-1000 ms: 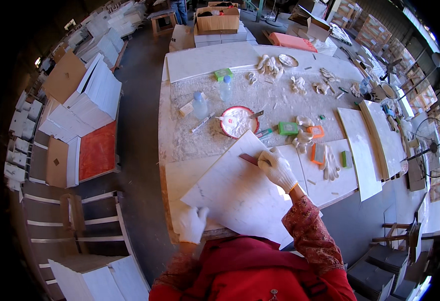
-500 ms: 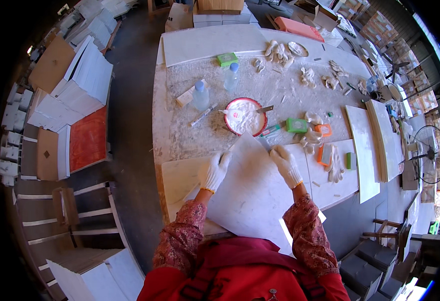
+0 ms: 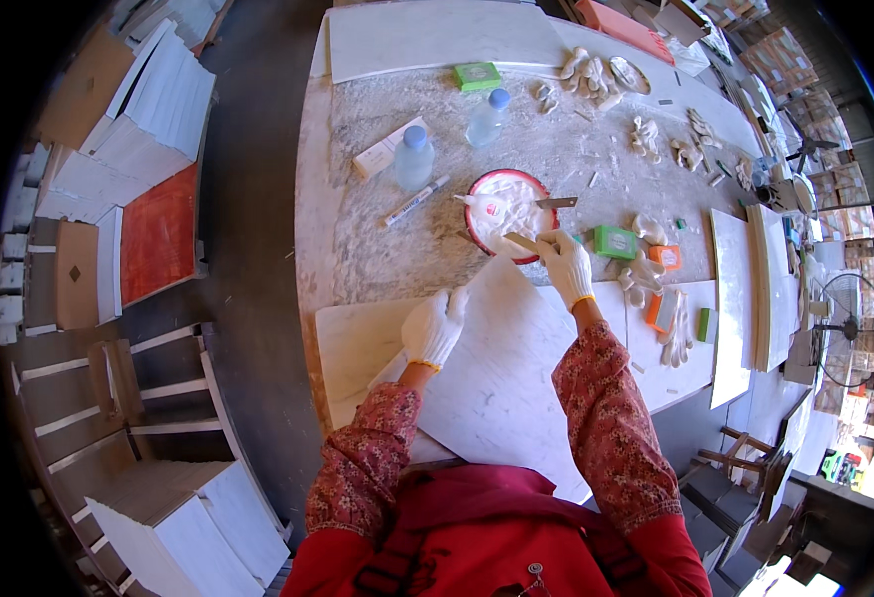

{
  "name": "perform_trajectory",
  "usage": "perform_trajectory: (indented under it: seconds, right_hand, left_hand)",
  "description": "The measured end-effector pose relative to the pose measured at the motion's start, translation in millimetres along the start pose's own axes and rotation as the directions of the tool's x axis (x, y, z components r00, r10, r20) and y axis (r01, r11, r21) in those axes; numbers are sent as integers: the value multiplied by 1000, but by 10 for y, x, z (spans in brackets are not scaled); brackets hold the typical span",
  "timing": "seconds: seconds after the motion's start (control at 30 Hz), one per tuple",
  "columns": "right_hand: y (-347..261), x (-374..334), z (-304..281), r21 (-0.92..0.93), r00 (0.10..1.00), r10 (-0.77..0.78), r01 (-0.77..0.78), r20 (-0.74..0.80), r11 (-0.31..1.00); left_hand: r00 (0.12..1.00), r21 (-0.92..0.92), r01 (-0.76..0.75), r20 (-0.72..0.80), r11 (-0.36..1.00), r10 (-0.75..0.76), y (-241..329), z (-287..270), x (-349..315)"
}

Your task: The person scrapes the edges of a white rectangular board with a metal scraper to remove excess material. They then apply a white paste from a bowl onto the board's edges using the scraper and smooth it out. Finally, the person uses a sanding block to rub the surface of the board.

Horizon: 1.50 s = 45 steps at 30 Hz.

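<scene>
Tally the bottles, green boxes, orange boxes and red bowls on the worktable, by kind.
Bottles: 2
Green boxes: 2
Orange boxes: 1
Red bowls: 1, with the right hand at its rim
Total: 6

Left hand (image 3: 435,326), white-gloved, flat on upper left edge of white marble slab (image 3: 496,388). Right hand (image 3: 566,263), gloved, grips scraper (image 3: 522,242), blade tip in red bowl (image 3: 504,213) of white paste. Metal knife (image 3: 556,203) rests across bowl rim. Two plastic bottles (image 3: 414,159) behind on dusty workbench (image 3: 377,249).
</scene>
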State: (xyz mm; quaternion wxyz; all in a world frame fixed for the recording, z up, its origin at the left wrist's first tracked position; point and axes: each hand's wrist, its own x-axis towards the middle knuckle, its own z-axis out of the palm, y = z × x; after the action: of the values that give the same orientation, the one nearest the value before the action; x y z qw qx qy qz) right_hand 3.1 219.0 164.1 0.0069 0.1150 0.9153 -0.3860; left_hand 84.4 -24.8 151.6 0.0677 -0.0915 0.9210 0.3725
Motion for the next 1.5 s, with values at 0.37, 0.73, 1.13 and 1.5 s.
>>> perform_trajectory:
  seconds: [0.37, 0.73, 1.13, 1.5]
  right_hand:
    - [-33, 80, 142, 10, 998, 34, -34, 60, 999]
    - [-100, -315, -166, 482, 991, 133, -116, 0, 869]
    - [81, -341, -1, 449, 997, 69, -52, -21, 892]
    - [155, -355, 71, 371, 992, -54, 92, -110, 924]
  left_hand:
    - [990, 102, 68, 116, 992, -80, -1, -3, 50]
    - [997, 34, 37, 73, 999, -40, 265, -46, 118]
    - [1000, 181, 31, -12, 983, -29, 154, 153, 210]
    - [986, 255, -57, -136, 965, 94, 196, 193, 173]
